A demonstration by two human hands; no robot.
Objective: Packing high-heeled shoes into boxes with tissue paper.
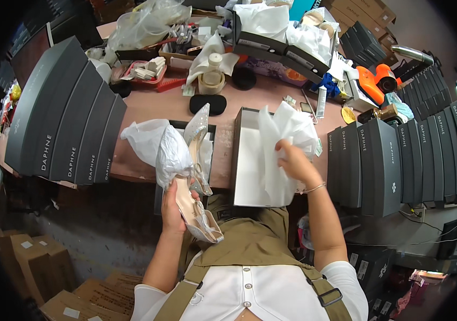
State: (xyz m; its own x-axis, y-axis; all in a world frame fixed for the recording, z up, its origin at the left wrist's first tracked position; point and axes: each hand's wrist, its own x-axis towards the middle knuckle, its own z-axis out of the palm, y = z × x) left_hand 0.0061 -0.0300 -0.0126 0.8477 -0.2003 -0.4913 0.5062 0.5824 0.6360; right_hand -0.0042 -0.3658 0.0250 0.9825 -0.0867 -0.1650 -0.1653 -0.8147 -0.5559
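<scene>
My left hand (171,213) is wrapped round a silver pointed shoe (190,206) with a beige insole; crumpled white paper (174,152) covers its front end. Just behind it a second silver shoe (198,131) stands upright; whether I touch it too I cannot tell. Both are over a dark shoebox (211,134), mostly hidden, with white tissue (145,140) hanging over its left side. On the right, my right hand (296,161) has its fingers closed on white tissue paper (271,147) above an open shoebox (247,160) with a pale inside.
Tall rows of dark shoeboxes flank me, a left stack (68,117) and a right stack (370,166). At the back are tape rolls (211,83), a black oval case (208,105), paper-filled boxes (263,43) and an orange tool (368,85). Cardboard cartons (44,262) stand lower left.
</scene>
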